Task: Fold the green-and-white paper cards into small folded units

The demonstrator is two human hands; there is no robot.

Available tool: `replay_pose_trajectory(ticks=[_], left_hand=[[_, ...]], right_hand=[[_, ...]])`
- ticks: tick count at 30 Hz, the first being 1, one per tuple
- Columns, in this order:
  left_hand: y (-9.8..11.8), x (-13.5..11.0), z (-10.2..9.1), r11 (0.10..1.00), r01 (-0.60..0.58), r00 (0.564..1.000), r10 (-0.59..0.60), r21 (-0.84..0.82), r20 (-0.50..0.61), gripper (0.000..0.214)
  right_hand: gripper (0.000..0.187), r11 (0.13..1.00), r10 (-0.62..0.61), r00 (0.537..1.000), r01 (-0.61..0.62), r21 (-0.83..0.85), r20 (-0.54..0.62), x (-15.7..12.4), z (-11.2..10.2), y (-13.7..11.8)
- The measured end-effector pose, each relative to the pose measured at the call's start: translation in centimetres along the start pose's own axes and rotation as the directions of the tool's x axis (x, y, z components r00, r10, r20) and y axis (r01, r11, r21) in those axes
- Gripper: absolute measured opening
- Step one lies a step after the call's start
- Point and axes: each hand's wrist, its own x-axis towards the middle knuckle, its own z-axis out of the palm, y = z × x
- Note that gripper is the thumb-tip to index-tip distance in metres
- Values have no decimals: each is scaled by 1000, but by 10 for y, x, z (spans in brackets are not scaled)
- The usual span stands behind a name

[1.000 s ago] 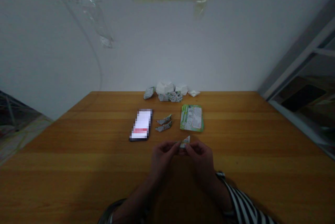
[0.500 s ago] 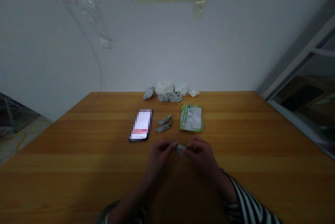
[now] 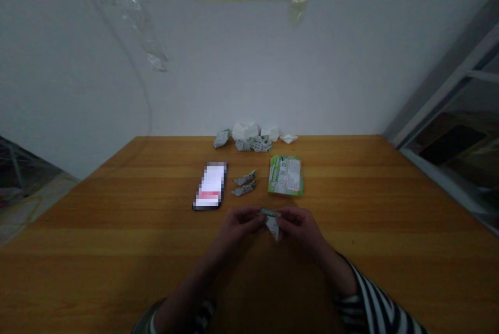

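My left hand and my right hand meet low on the wooden table. Between their fingers they pinch a small folded piece of green-and-white printed paper, its point hanging downward. Ahead of my hands lies a green printed paper sheet, not touching them. Two small folded paper pieces rest side by side to the left of that sheet, and a smartphone with a lit, blurred screen lies further left.
Along the far table edge, against the white wall, is a heap of folded white and printed paper shapes. Clear plastic sheeting hangs at the top of the view. A white-framed window or glass door stands at the right.
The folded paper has turned in my fingers, and its point now hangs downward. My hands have come closer together and sit slightly lower on the table.
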Motion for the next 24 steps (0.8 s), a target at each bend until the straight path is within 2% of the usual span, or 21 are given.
replay_pose_trajectory(ticks=[2,6,10,13,16,20,22,24], left_hand=[[0,0,-3,999,21,1000,-20,-49,16,27],[2,-1,-3,994,45,999,-45,-105,4,22],[7,-2,0,993,54,998,-56,-104,-19,28],[7,-2,2,999,10,999,-8,53,-40,32],[2,0,2,968,-34,999,38,248,-10,30],[-5,2,0,966,-46,993,73,254,-97,36],[-5,3,0,974,-51,989,81,220,-128,39],[-4,2,2,977,-51,992,73,205,-99,43]], right_hand=[[31,1000,-22,1000,22,19,3,0,-1,-2],[14,997,-76,996,75,-22,-40,-1,-2,-2],[14,981,-144,989,137,-136,-45,-5,0,-3],[16,944,-207,978,197,-263,-13,-8,1,-2],[18,904,-234,972,227,-363,24,-8,1,1],[17,882,-264,961,277,-382,88,-5,0,6],[30,904,-266,956,291,-313,121,-4,1,8],[45,945,-222,968,243,-220,116,-3,3,9]])
